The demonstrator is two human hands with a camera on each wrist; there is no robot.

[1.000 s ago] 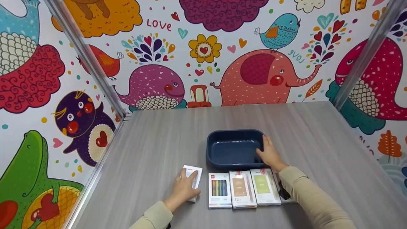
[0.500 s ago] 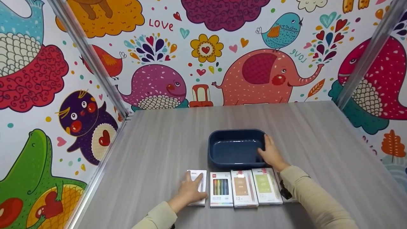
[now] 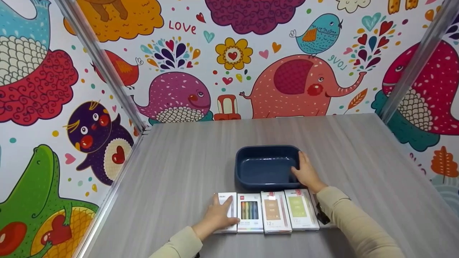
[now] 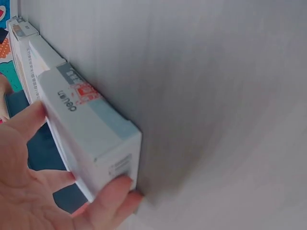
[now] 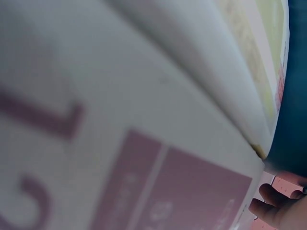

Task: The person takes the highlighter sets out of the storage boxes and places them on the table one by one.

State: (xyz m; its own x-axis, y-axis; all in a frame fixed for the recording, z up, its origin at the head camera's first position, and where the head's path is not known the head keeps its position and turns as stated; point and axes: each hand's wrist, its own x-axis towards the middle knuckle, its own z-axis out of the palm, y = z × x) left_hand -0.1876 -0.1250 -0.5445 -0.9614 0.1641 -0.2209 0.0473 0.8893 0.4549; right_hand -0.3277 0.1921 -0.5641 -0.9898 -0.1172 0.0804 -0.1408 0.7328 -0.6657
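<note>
My left hand [image 3: 217,216] grips a white box [image 3: 226,197] at the left end of a row of flat boxes. In the left wrist view, the fingers [image 4: 112,196] curl over the end of this white box, which has a grey band and red print. Touching it on the right is a box with a window of coloured sticks [image 3: 250,211]. My right hand [image 3: 307,175] holds the right wall of a deep blue rectangular dish [image 3: 263,172], thumb inside and fingers outside. Nothing lies in the dish.
Further along the row lie a box with an orange-brown panel [image 3: 273,211] and one with a green panel [image 3: 297,209]. A box with a mauve panel [image 5: 192,184] is mostly hidden under my right sleeve [image 3: 353,218]. A printed wall [image 3: 222,64] borders the grey table [image 3: 179,161].
My left hand has slid the white box right and straightened it, from standing apart to meeting the row. My right hand and the dish hold still.
</note>
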